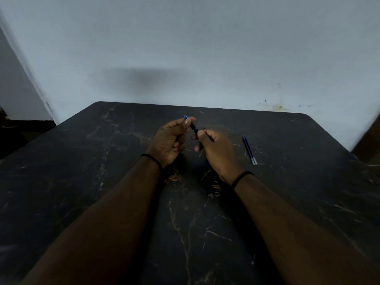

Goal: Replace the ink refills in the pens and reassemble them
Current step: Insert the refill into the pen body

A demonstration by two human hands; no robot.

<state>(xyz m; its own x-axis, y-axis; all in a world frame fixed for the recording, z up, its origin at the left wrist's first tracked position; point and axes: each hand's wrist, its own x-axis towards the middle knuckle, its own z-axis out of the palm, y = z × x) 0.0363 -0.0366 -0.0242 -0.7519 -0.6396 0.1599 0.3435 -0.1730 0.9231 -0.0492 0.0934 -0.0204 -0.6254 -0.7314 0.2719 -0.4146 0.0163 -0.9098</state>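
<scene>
Left hand (171, 138): thumb and forefinger pinch the tip end of the pen (193, 127), the light blue point showing just past the fingertips; the other fingers curl loosely into the palm. Right hand (213, 145): fingers wrapped round the pen's rear end, which is hidden inside the fist. Only a short dark stretch of barrel shows between the two hands. Pen is held above the table (82, 182), roughly mid-width and nearer the far edge than the near one.

Handling, as a judgement: the pen looks light, stiff and thin, with a smooth plastic barrel likely to slip if twisted with a loose grip. The present holds suit unscrewing or pulling apart, one hand on each half, close to the joint. Whether the joint is loosened cannot be told; the light is dim and the hands cover it.

Two refills (249, 150) lie side by side, touching, on the table to the right of the right hand, pointing toward the far edge, pale ends nearest the person. They look thinner and more flexible than the barrel; best lifted mid-length and fed in straight, without bending.

Thin dark bands (151, 158) sit on both wrists. The table is dark with pale veining; a plain wall (185, 48) stands behind its far edge.
</scene>
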